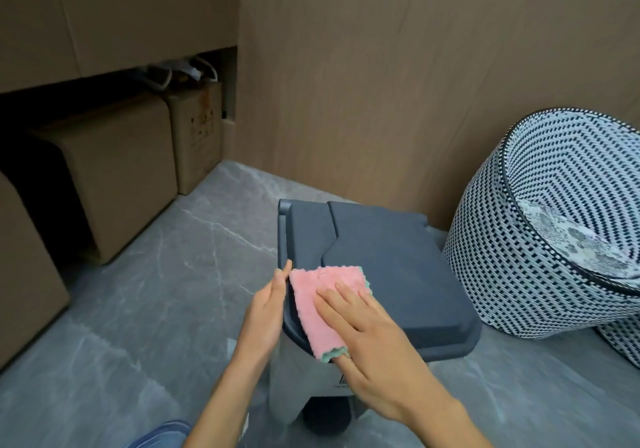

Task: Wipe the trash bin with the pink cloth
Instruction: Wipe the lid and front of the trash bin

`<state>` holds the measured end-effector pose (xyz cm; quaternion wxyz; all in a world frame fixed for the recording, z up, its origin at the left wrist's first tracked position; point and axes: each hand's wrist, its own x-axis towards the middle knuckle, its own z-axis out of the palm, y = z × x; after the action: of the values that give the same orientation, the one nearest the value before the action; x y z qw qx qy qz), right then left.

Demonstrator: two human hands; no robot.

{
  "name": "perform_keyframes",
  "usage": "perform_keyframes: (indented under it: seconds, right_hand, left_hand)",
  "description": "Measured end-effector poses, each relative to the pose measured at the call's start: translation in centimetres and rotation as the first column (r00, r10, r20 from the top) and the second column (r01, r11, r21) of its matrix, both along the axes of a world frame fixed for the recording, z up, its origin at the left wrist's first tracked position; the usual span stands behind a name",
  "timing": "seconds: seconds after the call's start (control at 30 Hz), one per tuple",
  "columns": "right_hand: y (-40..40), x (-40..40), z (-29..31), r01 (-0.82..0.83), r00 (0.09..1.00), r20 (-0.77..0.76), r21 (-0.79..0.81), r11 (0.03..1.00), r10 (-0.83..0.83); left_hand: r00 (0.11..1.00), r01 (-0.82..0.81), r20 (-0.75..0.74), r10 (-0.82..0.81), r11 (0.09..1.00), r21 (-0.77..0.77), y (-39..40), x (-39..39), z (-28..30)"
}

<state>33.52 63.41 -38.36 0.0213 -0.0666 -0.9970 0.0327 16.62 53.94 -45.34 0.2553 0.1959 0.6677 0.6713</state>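
Right hand [367,340] lies flat, fingers spread, palm pressing the pink cloth [313,305] onto the near left corner of the trash bin [388,267]; left hand [268,304] sits just beside it, fingers straight and together against the lid's left edge, thumb tip touching the cloth's top corner; both hands are open, neither clamped on anything. Cloth is fluffy, nubbly pink with a mint-green backing showing along its scalloped edges, and its lower end droops over the lid's rim. Lid is dark blue-grey matte plastic, roughly square with rounded corners and a stepped seam running across it; body below is pale grey and tapering, with a small dark printed mark near the top that is too small to read, and a dark rounded part at the base. Bin stands on a grey marble-look floor [166,274] with white veins. Just right of it, a woven black-and-white basket [540,184] tilts toward the camera, patterned fabric inside. Far left, plain brown cardboard boxes [117,170] sit under a shelf.
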Motion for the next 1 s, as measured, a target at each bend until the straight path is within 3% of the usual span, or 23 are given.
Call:
perform_keyframes:
  seconds: [0.1,0.17,0.27,0.37,0.6,0.73,1.0]
  right_hand:
    - [-0.7,1.5,-0.9,-0.035,0.992,-0.118,0.072,0.997,0.043]
    - [-0.9,2.4,-2.1,-0.049,0.977,-0.204,0.088,0.995,0.066]
    - [-1.7,3.7,-4.9,-0.028,0.952,-0.301,0.081,0.996,0.052]
    - [-2.1,5.1,-7.6,0.080,0.908,-0.416,0.075,0.994,-0.041]
    - [-0.1,8.8,-9.9,0.280,0.735,-0.591,-0.181,0.943,-0.331]
    - [2.0,10.6,-10.8,0.372,0.626,-0.567,-0.384,0.845,-0.534]
    - [2.3,9.8,-11.3,0.495,0.456,-0.514,-0.531,0.687,-0.726]
  left_hand:
    - [0.998,-0.034,-0.052,0.032,0.999,-0.040,0.0,0.3,0.7]
    - [0.988,-0.058,-0.149,0.031,0.982,-0.180,-0.2,0.7,1.3]
    - [0.897,-0.237,-0.442,-0.023,0.818,-0.524,-0.3,1.4,2.8]
    - [0.781,-0.376,-0.622,-0.059,0.751,-0.543,0.2,1.7,3.9]
    - [0.869,-0.282,-0.494,-0.019,0.802,-0.527,0.2,0.9,3.0]
    - [0.881,-0.260,-0.474,-0.012,0.823,-0.504,0.3,0.6,2.5]
    - [0.902,-0.218,-0.432,-0.015,0.848,-0.483,0.5,0.1,2.1]
